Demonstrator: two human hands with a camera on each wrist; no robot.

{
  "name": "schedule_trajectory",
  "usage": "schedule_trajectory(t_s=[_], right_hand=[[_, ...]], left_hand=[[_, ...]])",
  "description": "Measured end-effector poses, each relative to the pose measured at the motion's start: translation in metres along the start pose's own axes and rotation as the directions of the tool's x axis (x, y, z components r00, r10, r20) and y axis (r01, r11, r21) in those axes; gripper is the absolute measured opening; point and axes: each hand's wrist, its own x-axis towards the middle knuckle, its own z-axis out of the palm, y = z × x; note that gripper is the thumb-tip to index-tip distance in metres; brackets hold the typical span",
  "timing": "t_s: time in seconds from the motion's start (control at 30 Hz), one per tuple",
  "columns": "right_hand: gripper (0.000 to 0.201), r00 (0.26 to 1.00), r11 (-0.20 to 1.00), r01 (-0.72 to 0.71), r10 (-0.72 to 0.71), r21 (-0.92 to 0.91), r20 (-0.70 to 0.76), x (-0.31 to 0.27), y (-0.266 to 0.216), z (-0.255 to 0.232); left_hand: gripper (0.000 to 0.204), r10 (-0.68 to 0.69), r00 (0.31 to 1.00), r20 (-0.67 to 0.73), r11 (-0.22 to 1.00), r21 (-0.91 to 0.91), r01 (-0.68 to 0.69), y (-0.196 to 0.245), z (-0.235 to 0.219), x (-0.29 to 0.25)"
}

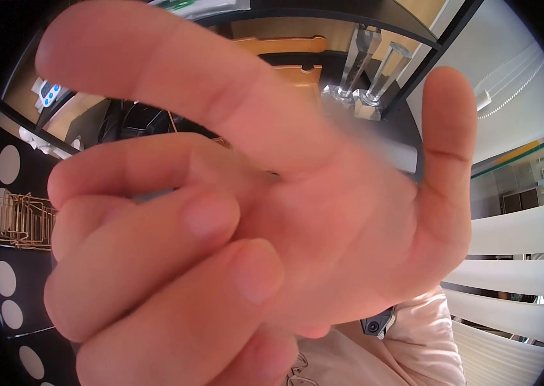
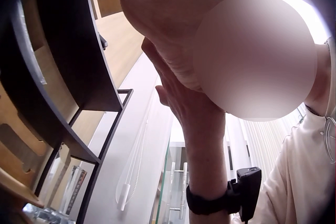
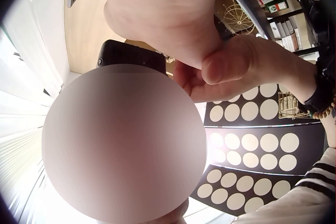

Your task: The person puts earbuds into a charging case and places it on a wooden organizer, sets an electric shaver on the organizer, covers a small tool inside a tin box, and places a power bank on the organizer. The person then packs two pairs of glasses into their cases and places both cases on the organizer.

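Observation:
A large, partly blurred hand, which looks like my right hand [image 1: 343, 219], fills the head view with one finger stretched left and a thumb upright at right. Curled fingers overlap at lower left; which hand each belongs to I cannot tell. In the left wrist view my left hand [image 2: 178, 8] is at the top, and my right hand [image 2: 184, 95] rises beside it above a black wristband. The right wrist view has my left hand [image 3: 241, 69] with bent fingers against or close beside my right hand [image 3: 163, 14]. No held object shows.
Clear pillars [image 1: 384, 74] stand on a dark shelf behind the hand. At left are a gold wire basket [image 1: 24, 220] and dark panels with pale circles [image 1: 7, 164]. White slats [image 1: 516, 276] and a glass edge are at right. Blurred discs cover parts of both wrist views.

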Motion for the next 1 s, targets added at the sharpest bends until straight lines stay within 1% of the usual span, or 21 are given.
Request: schedule_trajectory(t_s=[0.27,0.4,0.43,0.47,0.5,0.53,0.63,0.7,0.73,0.77,0.8,0.83,0.87,0.9,0.93,0.97,1.0], right_hand=[[0.063,1.000,0.999,0.001,-0.001,0.038,0.008,0.001,0.001,0.000],[0.063,1.000,1.000,-0.002,0.002,0.030,0.014,0.001,-0.005,-0.004],[0.063,1.000,1.000,-0.007,0.006,0.026,0.019,0.002,-0.007,-0.006],[0.063,1.000,1.000,-0.014,0.013,0.022,0.025,0.003,-0.009,-0.008],[0.063,0.999,1.000,-0.022,0.021,0.018,0.032,0.003,-0.011,-0.011],[0.064,0.999,0.999,-0.029,0.029,0.016,0.037,0.003,-0.013,-0.013],[0.064,0.998,0.998,-0.052,0.051,0.025,0.040,0.000,-0.016,-0.016],[0.064,0.997,0.998,-0.059,0.058,0.036,0.041,-0.001,-0.017,-0.017],[0.064,0.997,0.997,-0.062,0.060,0.042,0.042,-0.001,-0.017,-0.018],[0.064,0.997,0.997,-0.064,0.062,0.048,0.042,-0.001,-0.017,-0.019],[0.064,0.997,0.996,-0.064,0.062,0.055,0.042,-0.001,-0.016,-0.019],[0.064,0.997,0.996,-0.064,0.062,0.062,0.041,-0.002,-0.015,-0.019],[0.065,0.997,0.996,-0.064,0.062,0.069,0.038,-0.002,-0.014,-0.019],[0.065,0.997,0.995,-0.064,0.061,0.076,0.035,-0.003,-0.014,-0.019],[0.065,0.998,0.995,-0.062,0.060,0.082,0.033,-0.004,-0.013,-0.019],[0.065,0.998,0.994,-0.061,0.059,0.089,0.030,-0.005,-0.014,-0.020],[0.065,0.998,0.993,-0.060,0.057,0.097,0.029,-0.005,-0.013,-0.021]], left_hand=[[0.024,0.057,0.998,-0.037,0.997,0.050,-0.056,0.003,-0.001,-0.004],[0.024,0.080,0.994,-0.080,0.995,0.068,-0.075,0.005,0.004,-0.007],[0.025,0.081,0.992,-0.093,0.994,0.075,-0.075,0.008,0.005,-0.020],[0.025,0.081,0.991,-0.106,0.994,0.084,-0.072,0.010,0.006,-0.004],[0.011,0.025,0.986,-0.164,0.995,-0.088,-0.040,0.018,0.005,-0.044],[0.011,0.017,0.985,-0.171,0.996,-0.085,-0.032,0.021,0.006,-0.043],[0.019,0.182,0.977,-0.113,0.971,-0.138,-0.196,0.025,0.003,-0.028],[0.027,0.298,0.952,-0.076,0.935,-0.177,-0.307,0.028,-0.001,-0.018],[0.027,0.296,0.952,-0.075,0.936,-0.176,-0.305,0.034,-0.015,-0.019],[0.029,0.209,0.970,0.123,0.957,-0.230,-0.177,0.045,-0.039,-0.022],[0.037,0.125,0.939,0.321,0.966,-0.256,-0.041,0.051,-0.052,-0.025],[0.037,0.125,0.938,0.322,0.966,-0.257,-0.041,0.050,-0.049,-0.024],[0.033,0.088,0.974,0.209,0.976,-0.213,-0.043,0.047,-0.041,-0.023],[0.030,0.056,0.994,0.092,0.985,-0.169,-0.040,0.042,-0.030,-0.022],[0.027,0.028,0.999,-0.030,0.992,-0.126,-0.032,0.037,-0.016,-0.021],[0.024,0.006,0.989,-0.151,0.996,-0.083,-0.018,0.031,0.000,-0.019],[0.023,-0.011,0.963,-0.270,0.999,-0.041,0.000,0.025,0.014,-0.018]])
